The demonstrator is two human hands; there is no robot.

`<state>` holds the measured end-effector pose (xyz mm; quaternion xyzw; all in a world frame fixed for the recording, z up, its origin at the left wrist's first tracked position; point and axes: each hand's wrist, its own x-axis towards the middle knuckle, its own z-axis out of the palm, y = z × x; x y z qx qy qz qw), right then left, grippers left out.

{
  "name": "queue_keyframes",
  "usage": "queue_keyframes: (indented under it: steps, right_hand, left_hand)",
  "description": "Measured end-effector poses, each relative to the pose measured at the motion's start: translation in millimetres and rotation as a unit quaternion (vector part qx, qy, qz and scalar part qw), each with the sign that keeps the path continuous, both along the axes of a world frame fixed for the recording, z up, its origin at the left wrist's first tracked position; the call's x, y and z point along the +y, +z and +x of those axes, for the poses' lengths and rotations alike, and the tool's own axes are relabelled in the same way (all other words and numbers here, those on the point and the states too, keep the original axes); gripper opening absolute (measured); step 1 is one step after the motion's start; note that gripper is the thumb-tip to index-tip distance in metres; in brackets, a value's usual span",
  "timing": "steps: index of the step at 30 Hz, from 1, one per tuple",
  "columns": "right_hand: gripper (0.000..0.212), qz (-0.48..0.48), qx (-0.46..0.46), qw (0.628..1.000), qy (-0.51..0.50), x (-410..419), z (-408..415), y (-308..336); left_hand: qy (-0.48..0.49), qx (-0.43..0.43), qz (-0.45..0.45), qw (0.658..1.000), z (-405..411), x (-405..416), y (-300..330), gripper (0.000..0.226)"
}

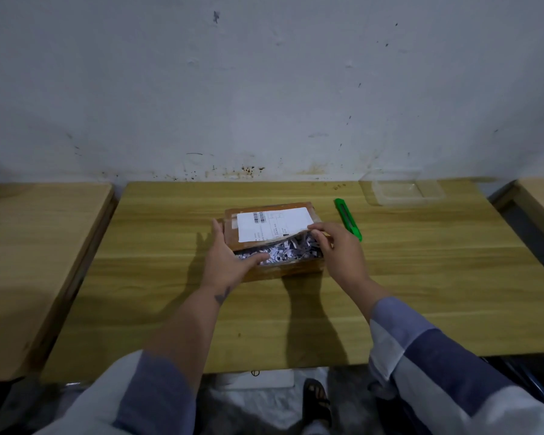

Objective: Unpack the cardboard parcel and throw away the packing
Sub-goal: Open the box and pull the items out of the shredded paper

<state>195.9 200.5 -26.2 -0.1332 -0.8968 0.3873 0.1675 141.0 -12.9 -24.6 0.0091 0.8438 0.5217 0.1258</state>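
While the cardboard parcel sits near the middle of the wooden desk, both hands are on it. Its far flap, carrying a white shipping label, is partly raised, and shredded paper packing shows in the gap along the near side. The left hand lies flat against the parcel's left end, fingers spread loosely, with the thumb reaching across onto the packing; it grips nothing firmly. The right hand curls over the parcel's right end, its fingertips pinching the lifted edge of the flap by the corner of the label.

Just beside the parcel on the right, a green utility knife lies on the desk, close behind the right hand but not touching it. Farther back toward the right corner, well apart from the parcel, rests a clear plastic container next to the stained white wall. Another wooden surface stands to the left across a narrow gap, and a further one shows at the right edge. Below the desk's near edge, a foot in a dark sandal stands on the floor among pale plastic sheeting.
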Motion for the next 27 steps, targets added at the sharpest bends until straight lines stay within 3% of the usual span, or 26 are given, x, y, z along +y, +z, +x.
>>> queue_keyframes:
  steps: [6,10,15,18,21,24,27]
  right_hand:
    - [0.021,-0.009,-0.009,1.000,-0.006,-0.8,2.7,0.6]
    - [0.020,-0.028,-0.002,1.000,-0.012,-2.9,2.2,2.4]
    - [0.026,-0.042,0.023,0.998,-0.039,-7.8,1.3,10.7]
    - [0.037,-0.056,0.057,0.995,-0.061,-7.5,-20.3,30.3]
    - [0.052,-0.105,0.062,0.991,-0.057,0.3,-50.9,44.5]
    - [0.051,-0.098,0.063,0.992,-0.038,12.2,-72.4,40.6]
    - [0.054,-0.098,0.022,0.995,0.016,21.6,-83.8,29.4]
  left_hand:
    - [-0.009,-0.013,0.013,1.000,8.2,-4.8,-1.5,0.124]
    - [-0.032,-0.014,-0.057,0.998,11.5,-11.1,-7.9,0.098]
    - [-0.042,-0.017,-0.053,0.998,12.1,-12.2,-6.4,0.098]
    - [-0.050,-0.024,-0.031,0.998,13.6,-13.8,-2.0,0.113]
    - [-0.020,0.008,-0.017,1.000,6.7,-14.1,6.3,0.098]
    - [-0.019,0.066,-0.042,0.997,-12.4,-8.5,18.4,0.078]
    - [-0.049,0.092,-0.077,0.992,-33.0,2.9,22.2,0.080]
